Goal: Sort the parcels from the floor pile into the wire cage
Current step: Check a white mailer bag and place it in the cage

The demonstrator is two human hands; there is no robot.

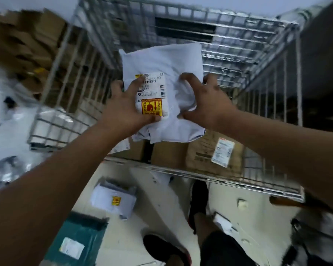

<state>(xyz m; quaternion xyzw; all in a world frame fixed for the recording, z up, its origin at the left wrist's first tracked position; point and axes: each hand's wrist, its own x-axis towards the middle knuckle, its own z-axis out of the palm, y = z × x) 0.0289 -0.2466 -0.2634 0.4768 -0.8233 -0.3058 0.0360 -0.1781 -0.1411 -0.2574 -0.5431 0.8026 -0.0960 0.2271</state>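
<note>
Head view: The white parcel (161, 73) is held over the interior of the wire cage (200, 177), beyond its near top rail and above the cardboard boxes (169, 154) stacked against that side. The left hand (127, 106) grips the labelled side, fingers spread and thumb pinching the near edge. The right hand (206, 100) pinches bunched film on the opposite side. Bare cage mesh shows past the parcel's far edge. A floor parcel (113, 200) lies outside the rail.
</note>
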